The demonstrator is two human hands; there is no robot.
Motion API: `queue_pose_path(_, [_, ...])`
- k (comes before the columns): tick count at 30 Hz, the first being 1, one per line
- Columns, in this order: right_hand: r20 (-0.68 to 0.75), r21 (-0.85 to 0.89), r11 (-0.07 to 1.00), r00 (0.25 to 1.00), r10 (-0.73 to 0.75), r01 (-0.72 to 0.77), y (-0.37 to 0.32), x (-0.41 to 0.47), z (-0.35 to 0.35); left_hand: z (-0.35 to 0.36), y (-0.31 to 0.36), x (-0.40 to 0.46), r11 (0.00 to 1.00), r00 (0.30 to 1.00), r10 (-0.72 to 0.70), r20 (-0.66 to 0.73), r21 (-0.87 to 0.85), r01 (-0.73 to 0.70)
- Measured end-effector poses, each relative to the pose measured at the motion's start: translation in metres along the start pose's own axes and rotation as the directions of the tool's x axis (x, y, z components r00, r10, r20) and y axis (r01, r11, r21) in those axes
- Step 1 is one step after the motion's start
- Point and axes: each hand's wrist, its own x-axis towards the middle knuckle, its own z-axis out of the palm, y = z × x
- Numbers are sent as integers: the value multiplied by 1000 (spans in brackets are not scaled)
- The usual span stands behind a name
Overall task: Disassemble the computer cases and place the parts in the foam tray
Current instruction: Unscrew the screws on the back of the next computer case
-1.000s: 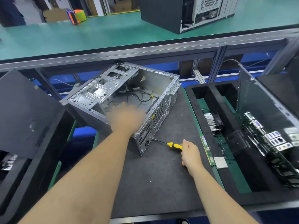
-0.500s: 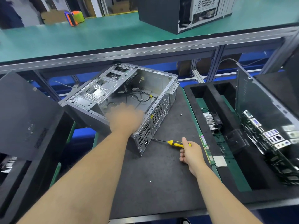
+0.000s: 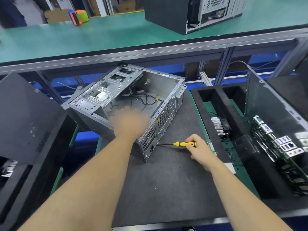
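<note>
An open grey metal computer case [image 3: 150, 90] lies on its side on the dark mat [image 3: 166, 180], loose cables showing inside. My left hand [image 3: 130, 122] rests on the case's near top edge above the rear panel; it is blurred. My right hand [image 3: 198, 149] grips the yellow handle of a screwdriver [image 3: 183, 144], whose thin shaft points left with its tip at the case's lower rear corner. To the right stands the black foam tray [image 3: 206, 124], holding a heatsink with fan [image 3: 218, 125], a motherboard [image 3: 280, 147] and a memory stick [image 3: 210, 145].
A dark side panel [image 3: 270, 104] stands in the right tray. Another black foam tray with a dark panel [image 3: 25, 114] sits at the left. A small screw [image 3: 187, 119] lies on the mat. On the green upper shelf [image 3: 100, 37] stands a second computer case [image 3: 191, 12].
My right hand has closed round the screwdriver handle and brought the tip against the case's rear corner. My left hand stays on the case.
</note>
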Motion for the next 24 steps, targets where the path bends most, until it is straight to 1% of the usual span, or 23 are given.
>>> queue_pose_path(1, [-5,42,998,999,41,-40,-1,0,2,0,0,0,1000,1000,1,1,-2,0])
queue_pose_path(3, [16,114,978,984,175,-176,0,-3,7,0,0,1,1000,1000,-3,3,-7,3])
queue_pose_path(5, [83,96,943,947,311,-318,3,-8,7,0,0,0,1000,1000,-5,7,-12,5])
queue_pose_path(6, [120,61,931,929,351,-360,6,-11,7,0,0,0,1000,1000,-5,8,-12,5])
queue_pose_path(8, [196,17,920,904,380,-390,11,-15,6,-1,1,0,1000,1000,-7,7,-8,7])
queue_pose_path(10, [221,24,926,905,362,-377,12,-16,7,-1,1,-1,1000,1000,-6,2,-2,6])
queue_pose_path(12, [202,11,945,926,318,-327,13,-15,8,-1,1,-1,1000,1000,-7,1,-2,7])
queue_pose_path(14, [172,-39,964,949,266,-263,15,-14,9,-2,1,-1,1000,1000,-10,4,1,10])
queue_pose_path(17, [126,-209,968,978,166,-138,19,-15,10,-1,2,-2,1000,1000,-9,9,11,9])
queue_pose_path(20, [83,-389,920,993,78,-39,20,-17,11,-2,3,-2,1000,1000,-13,16,13,13])
queue_pose_path(22, [59,-443,897,998,32,-2,22,-19,13,-2,3,-2,1000,1000,-13,18,18,12])
queue_pose_path(24, [38,-453,891,999,-16,32,24,-24,16,-3,3,-1,1000,1000,-13,17,15,13])
